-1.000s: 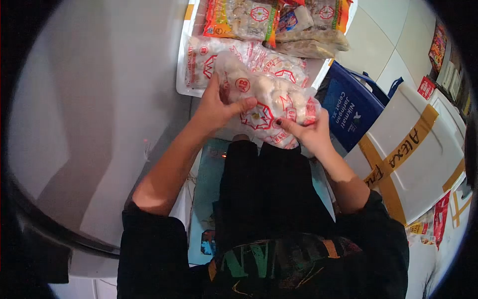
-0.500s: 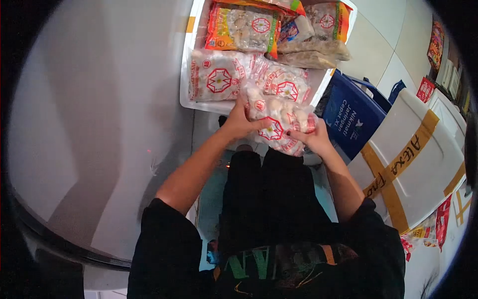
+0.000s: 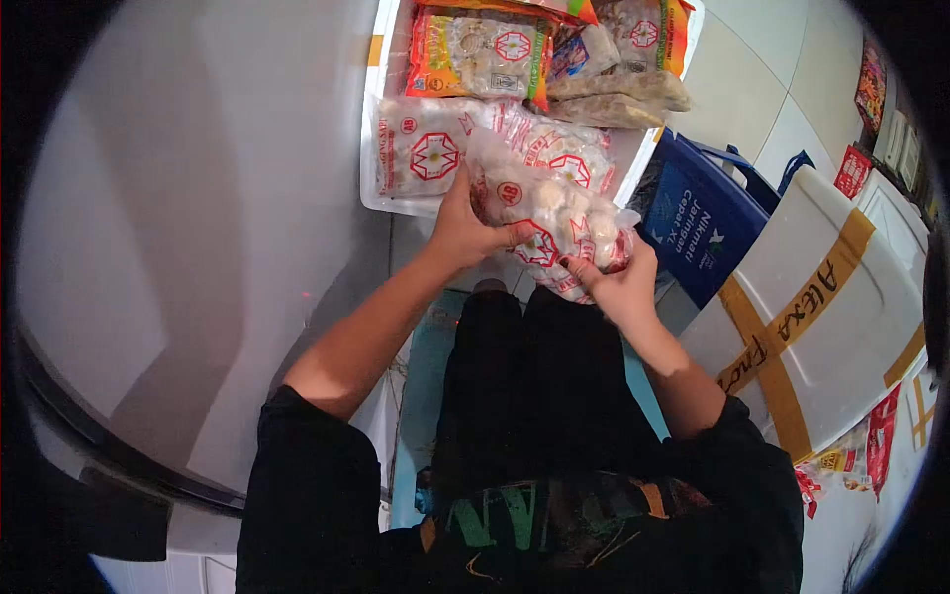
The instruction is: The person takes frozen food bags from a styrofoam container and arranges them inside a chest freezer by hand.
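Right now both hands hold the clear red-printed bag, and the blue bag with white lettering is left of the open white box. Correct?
Not quite: the blue bag with white lettering is right of the open white box, as the head view shows. The rest is right: left hand and right hand both hold the clear red-printed bag.

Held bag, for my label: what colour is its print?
Mainly red; the held bag shows best in the head view.

Blue tote bag (image 3: 698,223): "Nikmati Jaringan Cepat XL". Brown tape (image 3: 792,329): handwritten "ALEXA", then seemingly "Fro". Held packet of pale balls (image 3: 557,223): "AB".
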A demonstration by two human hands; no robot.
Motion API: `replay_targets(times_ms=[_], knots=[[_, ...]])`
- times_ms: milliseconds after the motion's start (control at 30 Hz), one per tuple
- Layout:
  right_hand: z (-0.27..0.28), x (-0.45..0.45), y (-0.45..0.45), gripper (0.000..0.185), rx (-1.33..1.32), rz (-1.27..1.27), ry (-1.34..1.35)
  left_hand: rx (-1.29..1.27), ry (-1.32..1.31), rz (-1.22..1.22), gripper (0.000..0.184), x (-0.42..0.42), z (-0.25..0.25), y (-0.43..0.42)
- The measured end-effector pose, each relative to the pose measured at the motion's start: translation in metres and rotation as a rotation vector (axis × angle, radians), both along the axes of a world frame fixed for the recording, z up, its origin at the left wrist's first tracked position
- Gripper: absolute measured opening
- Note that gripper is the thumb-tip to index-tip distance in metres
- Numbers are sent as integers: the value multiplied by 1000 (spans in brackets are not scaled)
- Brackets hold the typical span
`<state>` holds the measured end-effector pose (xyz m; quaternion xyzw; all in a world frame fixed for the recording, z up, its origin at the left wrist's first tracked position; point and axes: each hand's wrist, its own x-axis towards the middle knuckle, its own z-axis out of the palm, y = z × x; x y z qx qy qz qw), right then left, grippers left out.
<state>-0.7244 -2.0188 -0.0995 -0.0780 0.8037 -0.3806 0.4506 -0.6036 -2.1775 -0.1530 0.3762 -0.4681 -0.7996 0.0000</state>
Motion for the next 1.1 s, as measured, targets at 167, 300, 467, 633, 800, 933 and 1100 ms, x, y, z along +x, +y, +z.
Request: replay_targets(times_ms=[167, 300, 467, 633, 800, 933, 1100], knots=[[-31, -17, -1, 36, -81, -110, -321, -7, -106, -125, 84, -16, -20, -12], [-68, -30, 8, 40, -230, -308, -414, -435, -4, -412, 63, -37, -40, -41], [-94, -48, 12, 37, -255, -531, -501, -1252, -442, -774, 63, -35, -65, -92], [-122, -41, 11, 36, -236, -619, -507, -1274, -616, -1232, 63, -47, -76, -102], [-133, -43, 17, 36, -200, -585, -533, -1156, -683, -1383, 64, -51, -87, -117], [-150, -49, 31, 37, -123, -508, -562, -1035, -613, -1381, 65, -43, -65, -121], [-137, -45, 25, 49, 195, -233, -127, -993, -723, -976, 57, -27, -2, -102]])
